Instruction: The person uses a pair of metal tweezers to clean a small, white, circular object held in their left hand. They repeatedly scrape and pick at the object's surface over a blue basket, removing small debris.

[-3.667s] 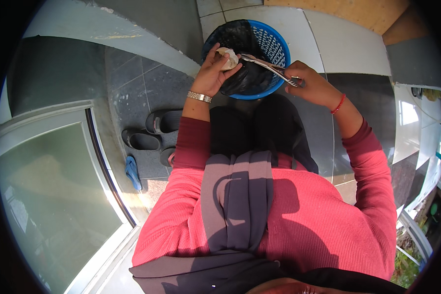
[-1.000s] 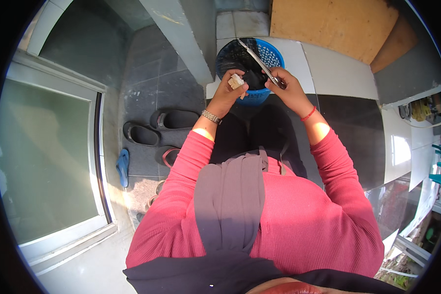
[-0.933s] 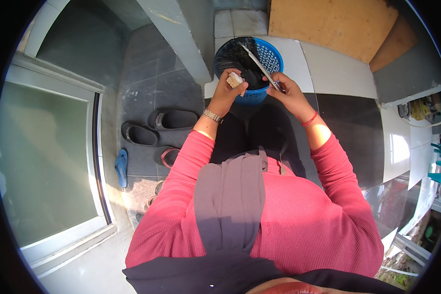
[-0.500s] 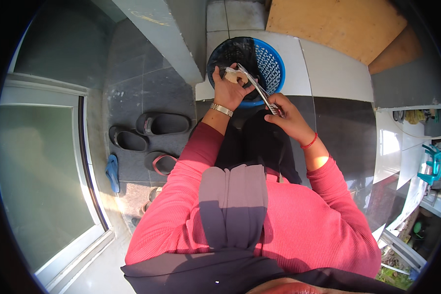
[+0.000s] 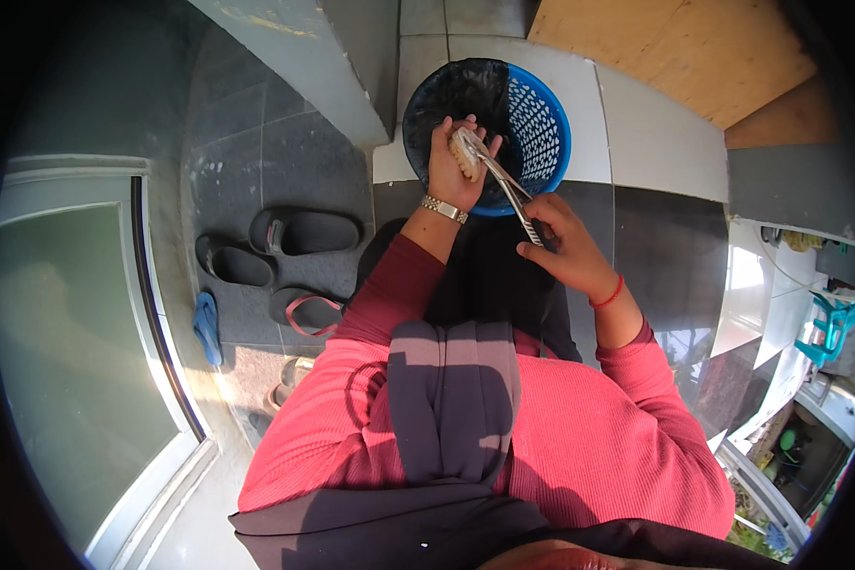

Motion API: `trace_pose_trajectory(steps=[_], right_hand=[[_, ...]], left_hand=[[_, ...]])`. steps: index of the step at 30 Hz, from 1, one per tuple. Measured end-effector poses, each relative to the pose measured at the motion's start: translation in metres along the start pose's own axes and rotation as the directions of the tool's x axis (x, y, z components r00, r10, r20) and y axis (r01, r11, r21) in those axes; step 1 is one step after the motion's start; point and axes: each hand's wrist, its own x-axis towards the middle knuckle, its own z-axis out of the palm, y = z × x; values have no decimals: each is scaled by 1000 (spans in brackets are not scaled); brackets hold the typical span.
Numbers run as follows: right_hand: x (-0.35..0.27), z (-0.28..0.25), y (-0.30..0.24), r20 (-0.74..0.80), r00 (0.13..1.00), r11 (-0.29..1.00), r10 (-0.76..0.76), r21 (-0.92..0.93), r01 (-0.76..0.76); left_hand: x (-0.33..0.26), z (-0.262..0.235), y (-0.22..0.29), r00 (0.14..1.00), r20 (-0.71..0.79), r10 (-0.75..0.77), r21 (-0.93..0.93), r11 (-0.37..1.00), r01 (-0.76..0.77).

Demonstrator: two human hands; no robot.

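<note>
Your left hand point(image 5: 454, 182), palm turned up, cradles a pale cream, lumpy, ridged piece point(image 5: 468, 161) between thumb and fingers. Your right hand point(image 5: 576, 245) is closed around the handles of a long, silvery metal scissor-like tool point(image 5: 511, 194). The tool's far end reaches up to the pale piece; you can't tell from here whether the blades bite into it.

That piece sits above the near part of a round blue plastic basket point(image 5: 561, 128) with perforated walls, toward its left edge. A shiny black plastic bag point(image 5: 445, 93) lines the basket's left side and drapes over the rim, while the right wall shows bare. The basket stands on the grey-and-white tiled floor point(image 5: 670, 157). To your left, two dark grey clogs point(image 5: 315, 234) lie near a blue flip-flop point(image 5: 206, 330).
</note>
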Motion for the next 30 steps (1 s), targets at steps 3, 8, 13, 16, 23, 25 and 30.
trace_pose_trajectory(steps=[3, 8, 13, 16, 23, 25, 30], right_hand=[[-3, -3, -3, -21, 999, 997, -48, -69, 46], [-4, -17, -6, -15, 995, 978, -103, -186, 99], [-1, -31, -6, 80, 988, 981, -133, -129, 142], [-1, -32, -9, 103, 979, 944, -175, -265, 197], [-4, -23, -13, 103, 977, 853, -184, -477, 211], [-3, -20, -15, 90, 985, 840, -146, -515, 171], [-1, -11, -9, -2, 999, 827, -34, -561, 27]], left_hand=[[-18, 20, 5, 984, 41, -173, 83, 982, 169], [-16, 15, 7, 991, 25, -130, 183, 975, 123], [-14, 12, 10, 985, 36, -168, 88, 982, 164], [-13, 9, 12, 991, 47, -122, 86, 989, 117], [-9, 4, 11, 998, 62, -21, 166, 986, 10], [-9, 4, 10, 999, 47, 8, 172, 985, -16], [-8, 7, 5, 990, -51, 133, 263, 958, -115]])
